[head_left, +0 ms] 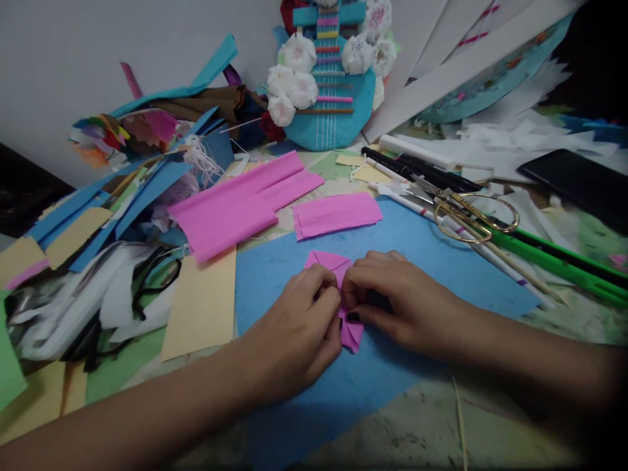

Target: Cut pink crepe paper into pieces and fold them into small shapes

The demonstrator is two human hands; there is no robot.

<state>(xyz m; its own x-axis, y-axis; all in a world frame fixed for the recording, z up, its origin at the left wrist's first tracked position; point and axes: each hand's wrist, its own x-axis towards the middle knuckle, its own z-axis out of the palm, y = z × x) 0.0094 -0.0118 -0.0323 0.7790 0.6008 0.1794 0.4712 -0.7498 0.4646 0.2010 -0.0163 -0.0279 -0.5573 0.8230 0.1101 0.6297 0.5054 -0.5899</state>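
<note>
A small piece of pink crepe paper [328, 261] with creases across it lies over a blue sheet [422, 255]. My left hand [307, 327] pinches its left side, fingers curled in. From the right, my right hand [392, 294] is closed on the same paper, thumb and fingertips near its middle. Both hands hide much of the paper's centre. Just beyond them rests a folded pink strip [338, 216]. A larger folded length of pink crepe paper [230, 219] lies farther left.
Gold-handled scissors [475, 216] lie on pens and rolled sticks at right, near a green cutter [554, 258] and a black phone [579, 183]. A blue paper guitar [338, 118] with white flowers stands behind. Paper scraps and a cream sheet [201, 307] crowd the left.
</note>
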